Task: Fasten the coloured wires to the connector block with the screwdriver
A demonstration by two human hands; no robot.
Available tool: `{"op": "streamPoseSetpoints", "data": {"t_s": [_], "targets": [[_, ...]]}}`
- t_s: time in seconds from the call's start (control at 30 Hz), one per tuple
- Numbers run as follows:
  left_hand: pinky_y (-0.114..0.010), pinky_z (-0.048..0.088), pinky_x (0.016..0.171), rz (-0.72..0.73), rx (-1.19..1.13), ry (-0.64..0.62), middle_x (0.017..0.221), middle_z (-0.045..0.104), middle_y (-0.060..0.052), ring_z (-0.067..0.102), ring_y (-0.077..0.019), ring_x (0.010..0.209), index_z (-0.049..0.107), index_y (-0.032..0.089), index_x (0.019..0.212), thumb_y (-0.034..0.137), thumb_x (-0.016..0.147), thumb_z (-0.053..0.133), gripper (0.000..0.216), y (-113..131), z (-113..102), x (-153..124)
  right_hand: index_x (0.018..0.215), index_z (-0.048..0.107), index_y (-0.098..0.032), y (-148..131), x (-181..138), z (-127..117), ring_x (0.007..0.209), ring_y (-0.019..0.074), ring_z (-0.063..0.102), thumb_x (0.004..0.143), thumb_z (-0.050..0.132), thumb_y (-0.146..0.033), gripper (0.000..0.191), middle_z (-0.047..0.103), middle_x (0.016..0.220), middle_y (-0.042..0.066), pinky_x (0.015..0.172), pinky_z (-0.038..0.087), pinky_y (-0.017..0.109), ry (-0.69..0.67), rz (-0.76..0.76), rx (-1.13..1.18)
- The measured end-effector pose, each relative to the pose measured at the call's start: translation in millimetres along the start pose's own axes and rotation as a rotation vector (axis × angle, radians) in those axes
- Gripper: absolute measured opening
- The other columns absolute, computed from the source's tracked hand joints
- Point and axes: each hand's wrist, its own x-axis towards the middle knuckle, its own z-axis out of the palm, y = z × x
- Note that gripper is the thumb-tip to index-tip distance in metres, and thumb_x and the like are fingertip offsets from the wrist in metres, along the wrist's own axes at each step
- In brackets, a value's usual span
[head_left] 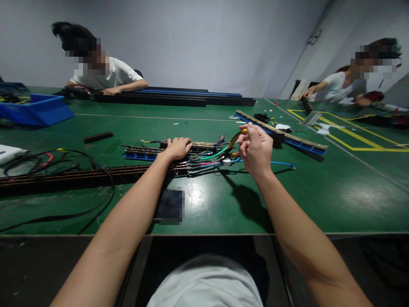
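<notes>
Wires (pixel 235 137) rise above the green table (pixel 319 192) into my right hand (pixel 256 147), its fingers pinched around them; my left hand (pixel 177 149), fingers slightly apart, rests across a copper-railed strip (pixel 205 147).

The left fingers (pixel 184 143) rest on a dark rail (pixel 204 148) while the right fingers (pixel 248 129) hold a yellow cable (pixel 235 137).

There is one bare left hand (pixel 179 148) and one bare right hand (pixel 258 149). Far are two persons in white shirts (pixel 111 74). Near, one dark rectangular object (pixel 170 206); left, one short black bar (pixel 98 137). Coloured thin wires (pixel 207 164) are too crowded for counting.
</notes>
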Motion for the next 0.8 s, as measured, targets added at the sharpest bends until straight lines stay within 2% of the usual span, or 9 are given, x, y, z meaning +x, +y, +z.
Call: {"op": "streamPoseSetpoints", "data": {"t_s": [0.13, 0.23, 0.33, 0.43, 0.5, 0.6, 0.7, 0.8], "targets": [[-0.062, 0.029, 0.112, -0.004, 0.015, 0.006, 0.143, 0.058, -0.011, 0.049, -0.0345, 0.131, 0.057, 0.024, 0.136, 0.042, 0.104, 0.032, 0.045, -0.9, 1.7, 0.5, 0.081, 0.061, -0.018, 7.7, -2.7, 1.0, 0.031, 0.0033, 0.037, 0.078, 0.071, -0.063, 0.046, 0.056, 0.049, -0.007, 0.031, 0.025, 0.017, -0.064, 0.011, -0.071], [-0.061, 0.029, 0.112, -0.004, 0.021, 0.014, 0.143, 0.058, -0.011, 0.05, -0.034, 0.131, 0.057, 0.025, 0.136, 0.042, 0.104, 0.031, 0.045, -1.7, 3.0, 1.0, 0.08, 0.061, -0.018, 12.7, -15.3, 4.9, 0.038, 0.0049, 0.041, 0.088, 0.065, -0.056, 0.038, 0.052, 0.05, -0.007, 0.037, 0.03, 0.019, -0.2, -0.08, -0.202], [-0.062, 0.029, 0.112, -0.007, 0.02, 0.015, 0.144, 0.057, -0.011, 0.049, -0.0337, 0.132, 0.057, 0.026, 0.136, 0.043, 0.104, 0.031, 0.044, -2.1, 3.4, 1.4, 0.081, 0.061, -0.019, 15.0, -36.2, 11.5, 0.044, 0.0058, 0.043, 0.095, 0.058, -0.039, 0.025, 0.05, 0.055, -0.006, 0.044, 0.032, 0.02, -0.399, -0.282, -0.413], [-0.063, 0.028, 0.112, -0.008, 0.017, 0.016, 0.145, 0.057, -0.011, 0.048, -0.0335, 0.133, 0.057, 0.026, 0.136, 0.043, 0.104, 0.031, 0.044, -1.9, 3.2, 1.6, 0.087, 0.059, -0.019, 18.0, -57.7, 19.4, 0.047, 0.0058, 0.042, 0.096, 0.054, -0.024, 0.012, 0.053, 0.059, -0.005, 0.048, 0.033, 0.02, -0.695, -0.559, -0.619], [-0.063, 0.029, 0.112, -0.005, 0.016, 0.016, 0.144, 0.057, -0.011, 0.049, -0.0336, 0.133, 0.057, 0.026, 0.135, 0.043, 0.104, 0.031, 0.044, -1.5, 2.9, 1.7, 0.091, 0.059, -0.019, 20.5, -67.2, 23.8, 0.051, 0.0079, 0.047, 0.096, 0.053, -0.021, 0.008, 0.058, 0.064, -0.003, 0.051, 0.035, 0.021, -0.774, -0.677, -0.7], [-0.063, 0.028, 0.112, -0.008, 0.018, 0.016, 0.145, 0.057, -0.01, 0.049, -0.0332, 0.133, 0.057, 0.027, 0.136, 0.043, 0.104, 0.031, 0.044, -1.1, 2.7, 1.5, 0.096, 0.059, -0.017, 21.1, -70.2, 26.0, 0.056, 0.0096, 0.053, 0.093, 0.055, -0.02, 0.006, 0.063, 0.071, 0.0, 0.054, 0.039, 0.022, -0.723, -0.684, -0.719], [-0.063, 0.028, 0.112, -0.009, 0.021, 0.014, 0.146, 0.056, -0.011, 0.048, -0.0333, 0.133, 0.056, 0.026, 0.137, 0.042, 0.105, 0.031, 0.044, -1.3, 2.9, 1.5, 0.098, 0.061, -0.017, 15.1, -60.8, 22.1, 0.049, 0.0072, 0.05, 0.09, 0.061, -0.024, 0.01, 0.062, 0.068, -0.002, 0.049, 0.039, 0.021, -0.544, -0.506, -0.604], [-0.063, 0.029, 0.112, -0.003, 0.022, 0.01, 0.145, 0.057, -0.011, 0.049, -0.0337, 0.132, 0.057, 0.025, 0.136, 0.043, 0.105, 0.031, 0.044, -1.4, 2.9, 1.5, 0.099, 0.062, -0.019, 7.2, -43.8, 14.2, 0.046, 0.0065, 0.05, 0.091, 0.063, -0.034, 0.017, 0.062, 0.066, -0.003, 0.044, 0.038, 0.019, -0.32, -0.297, -0.34]]}}
